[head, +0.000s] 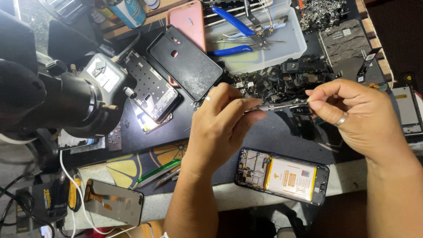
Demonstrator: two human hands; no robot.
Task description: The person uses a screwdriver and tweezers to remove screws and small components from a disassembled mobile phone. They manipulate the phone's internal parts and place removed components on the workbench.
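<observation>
My left hand [222, 121] and my right hand [354, 112] hold a thin metal screwdriver [280, 106] between them, level above the dark work mat [273, 136]. The left fingers pinch its tip end and the right fingers pinch its handle end. Below the hands lies an opened phone [282, 175] with its yellow and white battery and circuit board showing, near the bench's front edge. A ring is on each hand.
A black microscope [57, 94] stands at the left. A black phone back cover [185, 61], a bare metal phone frame [152, 86], a pile of small dark parts [282, 81], a clear tray with blue-handled pliers [233, 17] and a loose screen [114, 200] lie around.
</observation>
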